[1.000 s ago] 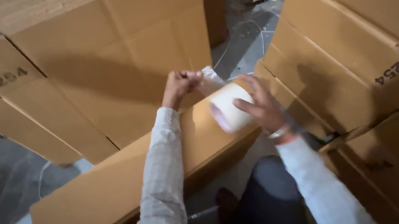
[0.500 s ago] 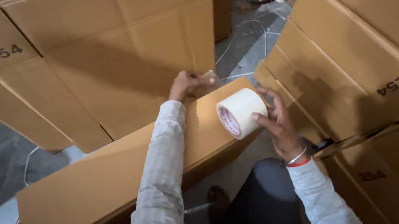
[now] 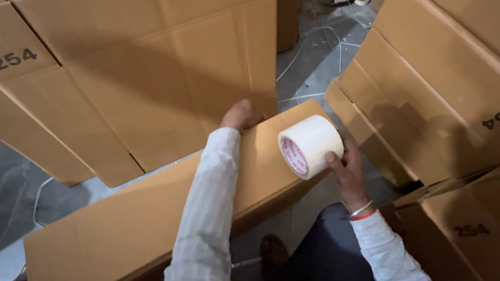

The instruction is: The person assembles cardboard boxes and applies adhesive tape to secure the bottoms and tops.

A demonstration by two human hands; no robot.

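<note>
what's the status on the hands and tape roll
Right hand grips tape roll. Left hand presses flat carton. Stacked cartons crowd close.

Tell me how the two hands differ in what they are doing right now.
The right hand grips a roll of tape, thumb on the roll's flat side; the left hand holds no roll and rests at the far edge of the long flat carton. The right hand sits just off the carton's end, nearer the body; the left hand reaches further forward across the carton. Both wear pale long sleeves.
</note>
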